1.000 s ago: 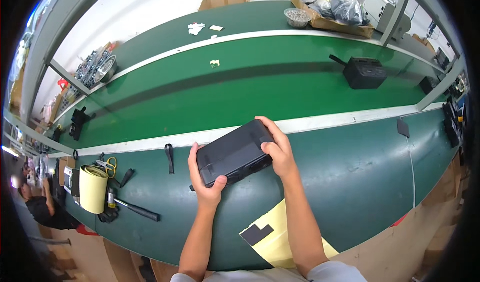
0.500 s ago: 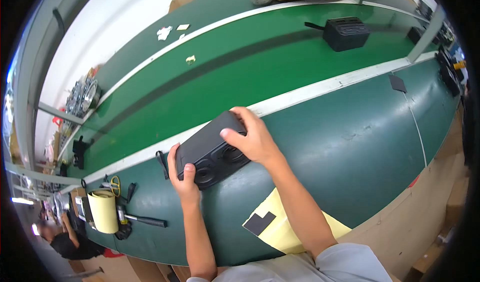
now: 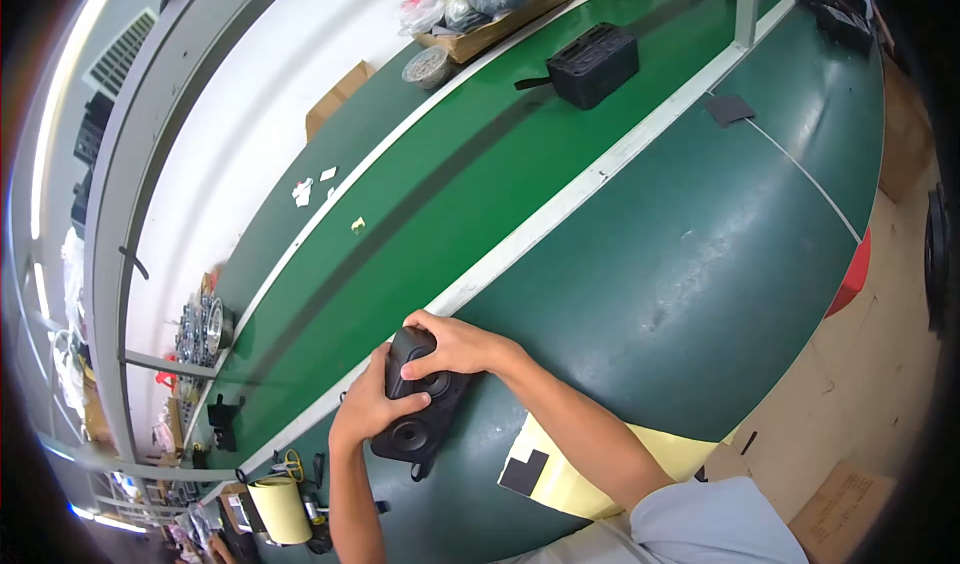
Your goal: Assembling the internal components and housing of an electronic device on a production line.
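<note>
Both hands hold a black box-shaped speaker (image 3: pixel 408 436) with two round drivers on its front face, just above or on the dark green worktop (image 3: pixel 640 264); I cannot tell which. My left hand (image 3: pixel 368 404) wraps its left side, thumb across the front between the drivers. My right hand (image 3: pixel 450 349) grips the upper end, its thumb pressing on the front near the upper driver, which is partly covered. A small black loop (image 3: pixel 418 472) sticks out at the lower end. Beside my right forearm lies a yellow sheet (image 3: pixel 575 479) with a black patch (image 3: pixel 524 472) on it.
Beyond a white rail (image 3: pixel 545 232), a green belt (image 3: pixel 400 274) carries another black box with a strap (image 3: pixel 595 67). At left stand a yellow roll (image 3: pixel 280 511) and yellow-handled scissors (image 3: pixel 293 464). A black square (image 3: pixel 729 110) lies far right; a grey post (image 3: pixel 747 4) rises behind it.
The speaker has turned from a slanting sideways position to a steeper one, its front facing me more. Both hands turned with it, my left thumb moving further over the front. The whole view has also rotated.
</note>
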Demonstrator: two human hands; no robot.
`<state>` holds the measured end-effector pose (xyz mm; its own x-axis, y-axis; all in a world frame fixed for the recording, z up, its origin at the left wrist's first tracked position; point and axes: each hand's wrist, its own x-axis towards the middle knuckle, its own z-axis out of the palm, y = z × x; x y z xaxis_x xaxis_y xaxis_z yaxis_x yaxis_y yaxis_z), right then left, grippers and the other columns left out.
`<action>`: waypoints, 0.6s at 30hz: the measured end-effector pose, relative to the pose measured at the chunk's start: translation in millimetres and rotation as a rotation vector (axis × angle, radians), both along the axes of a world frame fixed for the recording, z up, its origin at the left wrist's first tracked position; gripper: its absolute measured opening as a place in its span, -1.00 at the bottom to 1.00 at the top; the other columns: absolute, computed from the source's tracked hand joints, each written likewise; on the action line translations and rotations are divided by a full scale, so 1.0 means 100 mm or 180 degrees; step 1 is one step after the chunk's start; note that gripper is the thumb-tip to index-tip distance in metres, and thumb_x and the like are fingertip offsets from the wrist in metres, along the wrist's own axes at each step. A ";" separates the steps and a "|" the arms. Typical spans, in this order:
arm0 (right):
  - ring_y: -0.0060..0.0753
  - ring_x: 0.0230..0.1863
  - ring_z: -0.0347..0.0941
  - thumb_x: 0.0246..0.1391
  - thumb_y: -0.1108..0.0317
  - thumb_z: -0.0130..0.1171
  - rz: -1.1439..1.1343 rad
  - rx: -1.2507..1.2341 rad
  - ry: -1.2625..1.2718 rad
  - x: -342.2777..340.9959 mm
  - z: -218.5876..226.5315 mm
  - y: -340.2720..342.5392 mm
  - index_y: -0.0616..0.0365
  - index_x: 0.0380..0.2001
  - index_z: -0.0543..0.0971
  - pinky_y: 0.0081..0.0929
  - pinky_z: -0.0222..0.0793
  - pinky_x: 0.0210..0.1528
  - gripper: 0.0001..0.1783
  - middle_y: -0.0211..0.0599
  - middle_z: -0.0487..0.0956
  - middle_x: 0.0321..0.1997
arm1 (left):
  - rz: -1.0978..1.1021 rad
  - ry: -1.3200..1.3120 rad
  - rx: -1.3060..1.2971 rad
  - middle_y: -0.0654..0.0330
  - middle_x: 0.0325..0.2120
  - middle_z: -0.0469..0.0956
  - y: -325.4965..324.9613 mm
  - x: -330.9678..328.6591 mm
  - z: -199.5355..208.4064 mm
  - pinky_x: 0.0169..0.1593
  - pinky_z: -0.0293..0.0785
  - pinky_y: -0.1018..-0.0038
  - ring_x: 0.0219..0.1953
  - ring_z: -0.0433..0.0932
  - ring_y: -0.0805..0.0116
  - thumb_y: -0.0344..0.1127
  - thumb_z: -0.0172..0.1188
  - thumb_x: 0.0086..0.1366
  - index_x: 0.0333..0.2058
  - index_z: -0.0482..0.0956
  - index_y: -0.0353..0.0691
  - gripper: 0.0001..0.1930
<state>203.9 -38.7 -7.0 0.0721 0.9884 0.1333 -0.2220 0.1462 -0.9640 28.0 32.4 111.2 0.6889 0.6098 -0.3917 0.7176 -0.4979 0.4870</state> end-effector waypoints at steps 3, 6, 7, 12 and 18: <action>-0.28 0.07 0.43 -0.09 -0.04 0.55 0.0252 0.0040 0.0051 0.06 -0.02 -0.01 0.28 0.24 0.31 -0.34 0.36 0.16 -0.03 -0.06 0.49 0.09 | 0.0015 -0.0155 0.0141 -0.24 0.02 0.54 -0.09 0.10 0.03 0.13 0.44 0.23 0.06 0.58 -0.08 0.01 0.51 -0.12 0.26 0.26 -0.39 0.02; -0.24 0.14 0.44 0.02 -0.07 0.47 -0.0144 0.0263 -0.0426 0.12 0.01 -0.04 0.26 0.35 0.24 -0.30 0.35 0.21 0.00 0.04 0.43 0.23 | 0.0130 -0.0240 0.0368 -0.23 0.02 0.51 -0.13 0.10 0.04 0.11 0.43 0.17 0.05 0.54 -0.13 -0.03 0.55 -0.19 0.26 0.23 -0.38 0.06; -0.24 0.14 0.44 0.02 -0.07 0.47 -0.0232 0.0339 -0.0458 0.17 0.03 -0.03 0.26 0.35 0.24 -0.30 0.35 0.21 0.00 0.04 0.43 0.23 | 0.0061 -0.0234 0.0385 -0.23 0.02 0.51 -0.09 0.11 0.04 0.11 0.43 0.17 0.05 0.54 -0.13 -0.03 0.55 -0.19 0.26 0.23 -0.38 0.06; -0.27 0.11 0.51 0.20 0.00 0.31 -0.1368 -0.0201 0.0252 0.40 0.08 -0.04 0.21 0.25 0.41 -0.33 0.42 0.12 -0.30 -0.06 0.52 0.15 | -0.0477 -0.0103 0.3414 -0.13 -0.02 0.39 0.53 0.44 0.01 0.08 0.35 0.05 0.04 0.42 -0.13 -0.12 0.56 -0.25 0.29 0.18 -0.32 0.10; -0.10 -0.21 0.62 0.18 0.12 0.27 -0.1780 -0.0506 -0.0211 0.44 0.13 -0.05 0.23 0.04 0.51 -0.21 0.51 -0.12 -0.52 -0.12 0.66 -0.26 | -0.0631 0.0237 0.3869 -0.12 0.03 0.40 1.56 1.00 -0.19 0.14 0.33 0.05 0.09 0.40 -0.11 -0.09 0.55 -0.20 0.33 0.17 -0.29 0.11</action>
